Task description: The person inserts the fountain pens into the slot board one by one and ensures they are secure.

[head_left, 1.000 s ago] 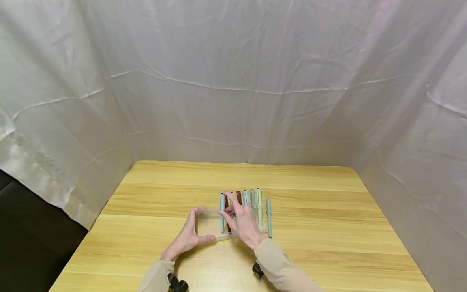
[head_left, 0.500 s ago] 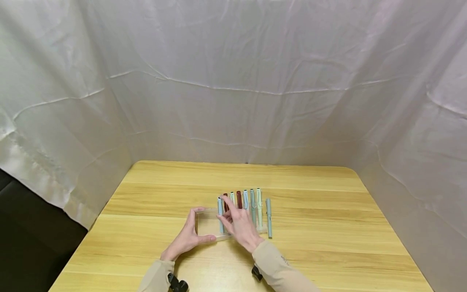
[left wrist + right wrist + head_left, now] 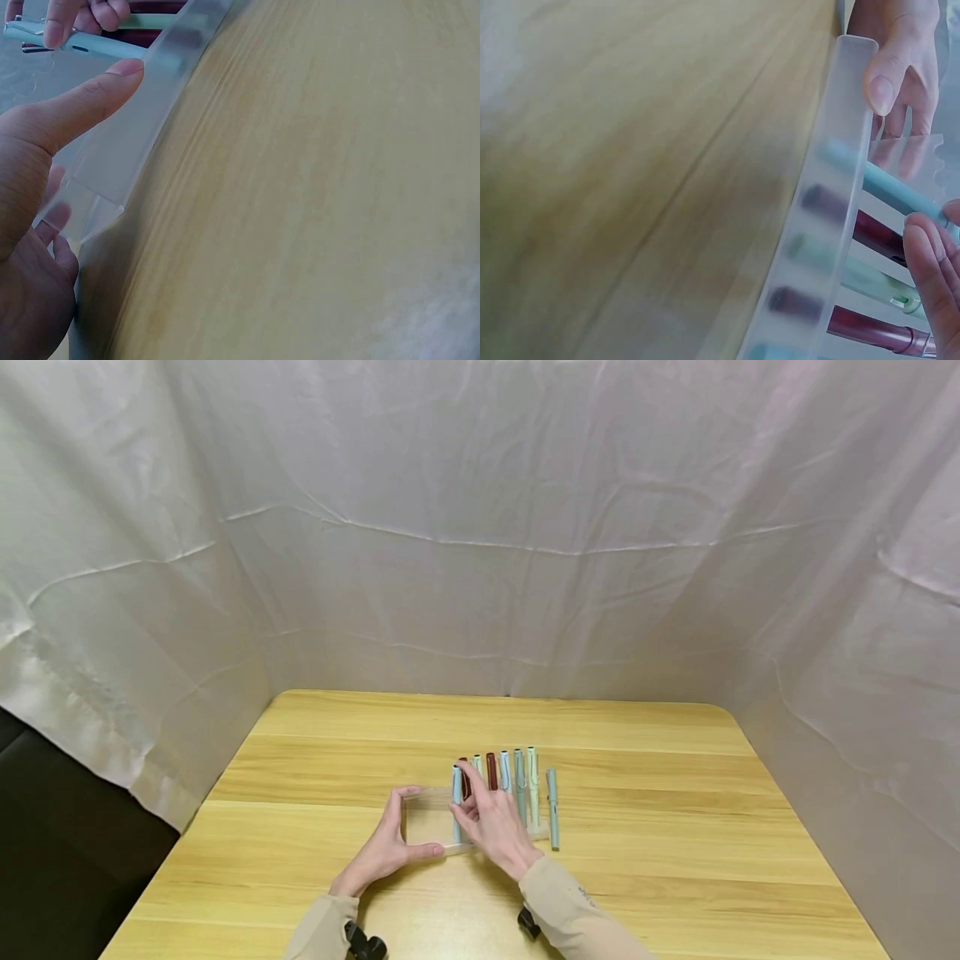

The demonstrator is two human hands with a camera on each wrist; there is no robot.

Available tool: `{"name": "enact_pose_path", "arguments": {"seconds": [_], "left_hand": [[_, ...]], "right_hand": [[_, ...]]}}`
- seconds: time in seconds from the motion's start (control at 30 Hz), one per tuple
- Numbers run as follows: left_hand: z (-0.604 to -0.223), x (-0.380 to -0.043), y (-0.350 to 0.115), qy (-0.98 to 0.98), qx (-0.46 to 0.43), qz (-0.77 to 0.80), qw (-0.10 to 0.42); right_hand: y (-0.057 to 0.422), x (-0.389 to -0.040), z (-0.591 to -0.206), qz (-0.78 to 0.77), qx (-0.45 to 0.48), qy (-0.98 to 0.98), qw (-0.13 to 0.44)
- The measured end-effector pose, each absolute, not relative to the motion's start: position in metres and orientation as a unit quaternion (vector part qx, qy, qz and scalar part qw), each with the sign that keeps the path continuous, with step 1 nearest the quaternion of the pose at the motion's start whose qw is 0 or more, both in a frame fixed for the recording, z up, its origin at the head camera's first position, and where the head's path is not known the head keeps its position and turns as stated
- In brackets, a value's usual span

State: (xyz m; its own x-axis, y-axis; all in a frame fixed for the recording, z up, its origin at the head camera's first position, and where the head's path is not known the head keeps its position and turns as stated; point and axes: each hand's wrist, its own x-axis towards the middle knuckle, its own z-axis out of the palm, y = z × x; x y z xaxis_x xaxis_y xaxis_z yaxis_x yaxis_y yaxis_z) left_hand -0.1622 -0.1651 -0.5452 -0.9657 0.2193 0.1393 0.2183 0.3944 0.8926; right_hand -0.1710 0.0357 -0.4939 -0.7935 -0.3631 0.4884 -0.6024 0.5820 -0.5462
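A clear frosted pen tray lies on the table, its near wall facing the left wrist view. My left hand holds the tray's left end, thumb on the near wall and fingers at the far side. My right hand pinches a light blue pen between thumb and fingers. The pen's lower end sits behind the frosted near wall in the right wrist view. Right of it in the tray lie dark red pens, a pale green pen and several others, partly hidden by my right hand.
A grey-green pen lies on the wooden table just right of the tray. Pale curtains hang behind the table and at both sides. A black surface shows at far left.
The light blue pen has come slightly toward me, swinging a little left and then back right, with my right hand moving along. My left hand and the tray stay put.
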Motion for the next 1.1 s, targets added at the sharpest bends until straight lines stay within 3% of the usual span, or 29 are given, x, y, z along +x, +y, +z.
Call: {"name": "enact_pose_path", "arguments": {"seconds": [0.4,1.1], "left_hand": [[-0.545,-0.162,-0.165,0.835,0.136,0.532,-0.006],[-0.546,-0.162,-0.165,0.833,0.135,0.537,-0.005]], "right_hand": [[0.032,-0.178,-0.486,0.284,0.26,-0.904,0.186],[0.032,-0.18,-0.482,0.214,0.248,-0.932,0.153]]}}
